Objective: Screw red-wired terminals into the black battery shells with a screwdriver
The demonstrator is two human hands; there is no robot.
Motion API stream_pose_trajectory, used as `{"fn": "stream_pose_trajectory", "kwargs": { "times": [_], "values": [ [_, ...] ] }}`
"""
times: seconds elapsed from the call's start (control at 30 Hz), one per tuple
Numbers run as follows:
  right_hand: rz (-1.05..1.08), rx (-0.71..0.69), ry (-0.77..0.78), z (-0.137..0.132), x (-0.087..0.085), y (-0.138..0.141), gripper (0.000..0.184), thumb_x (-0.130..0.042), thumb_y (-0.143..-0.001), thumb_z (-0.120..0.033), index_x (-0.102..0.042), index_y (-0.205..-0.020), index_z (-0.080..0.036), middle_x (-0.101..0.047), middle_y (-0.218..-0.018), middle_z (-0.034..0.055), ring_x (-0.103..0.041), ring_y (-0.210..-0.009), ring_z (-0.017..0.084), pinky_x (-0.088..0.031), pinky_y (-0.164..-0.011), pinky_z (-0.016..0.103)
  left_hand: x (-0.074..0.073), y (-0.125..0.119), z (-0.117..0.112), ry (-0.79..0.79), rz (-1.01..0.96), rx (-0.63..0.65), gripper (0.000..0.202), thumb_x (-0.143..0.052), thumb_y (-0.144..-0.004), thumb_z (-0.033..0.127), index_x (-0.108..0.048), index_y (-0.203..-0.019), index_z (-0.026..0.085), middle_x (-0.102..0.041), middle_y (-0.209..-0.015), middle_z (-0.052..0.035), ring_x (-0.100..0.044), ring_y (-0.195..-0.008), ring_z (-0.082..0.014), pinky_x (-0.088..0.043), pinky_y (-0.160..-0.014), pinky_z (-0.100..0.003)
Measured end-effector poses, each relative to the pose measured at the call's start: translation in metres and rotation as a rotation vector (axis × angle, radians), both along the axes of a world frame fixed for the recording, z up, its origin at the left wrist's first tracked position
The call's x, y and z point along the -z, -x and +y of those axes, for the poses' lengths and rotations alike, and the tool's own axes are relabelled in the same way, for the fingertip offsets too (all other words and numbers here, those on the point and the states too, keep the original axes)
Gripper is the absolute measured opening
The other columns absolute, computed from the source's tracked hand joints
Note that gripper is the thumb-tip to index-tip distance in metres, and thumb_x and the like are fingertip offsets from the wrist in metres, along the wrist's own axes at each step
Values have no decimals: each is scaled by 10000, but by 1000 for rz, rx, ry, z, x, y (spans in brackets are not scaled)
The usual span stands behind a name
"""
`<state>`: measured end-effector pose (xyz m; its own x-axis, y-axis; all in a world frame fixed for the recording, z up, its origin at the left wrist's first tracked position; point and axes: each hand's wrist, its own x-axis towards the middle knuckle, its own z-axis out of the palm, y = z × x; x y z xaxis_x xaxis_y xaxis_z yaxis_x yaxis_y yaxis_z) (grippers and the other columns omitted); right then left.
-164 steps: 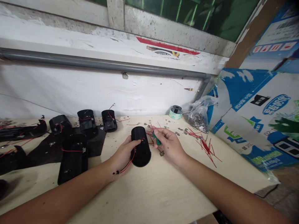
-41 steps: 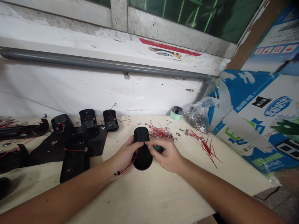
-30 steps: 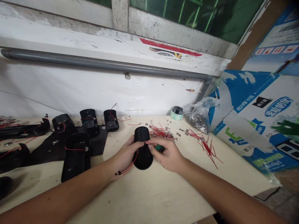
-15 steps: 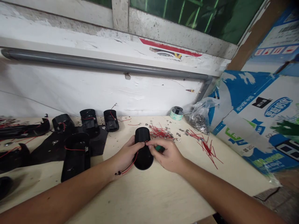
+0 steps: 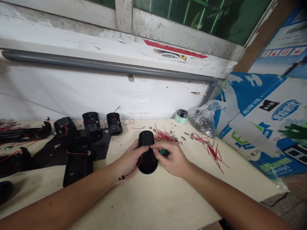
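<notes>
The left grip (image 5: pixel 128 161) is curled closed around a black plastic case (image 5: pixel 148 166) lying on the worktop (image 5: pixel 153 201), a red wire (image 5: pixel 132 172) trailing toward the near side. The right grip (image 5: pixel 170 160) pinches a small green handle (image 5: pixel 164 152) just right of the case.

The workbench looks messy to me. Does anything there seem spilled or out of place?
Yes, somewhat: cut red wires and small metal pieces lie loose across the pale wooden workbench, not in any container. They look spilled, though a clear plastic bag of similar metal pieces sits nearby.
</notes>
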<state>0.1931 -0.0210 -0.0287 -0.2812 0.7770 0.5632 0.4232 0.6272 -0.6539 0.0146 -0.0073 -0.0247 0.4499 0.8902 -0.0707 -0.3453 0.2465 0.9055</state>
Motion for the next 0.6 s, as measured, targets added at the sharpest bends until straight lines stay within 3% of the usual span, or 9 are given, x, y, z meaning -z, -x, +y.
{"fn": "stream_pose_trajectory", "kwargs": {
  "times": [0.37, 0.6],
  "values": [
    [-70, 7, -96, 3, -1, -4, 224, -581, -876, -124, -750, -1005, -191, -766, -931, 45, -720, -799, 183, -558, -749, 300, -6, 1, -1, 40, 23, 1, 386, -715, -792, 276, -574, -1139, 186, -639, -1190, -105, -540, -1185, -297, -412, -977, -413],
    [-73, 30, -130, 3, -1, -3, 219, -583, -860, -117, -755, -975, -189, -768, -898, 46, -721, -765, 194, -565, -726, 314, -7, 1, -2, 15, 55, -13, 365, -730, -782, 298, -587, -1103, 201, -628, -1220, -99, -515, -1229, -309, -412, -985, -412]
  ]
}}
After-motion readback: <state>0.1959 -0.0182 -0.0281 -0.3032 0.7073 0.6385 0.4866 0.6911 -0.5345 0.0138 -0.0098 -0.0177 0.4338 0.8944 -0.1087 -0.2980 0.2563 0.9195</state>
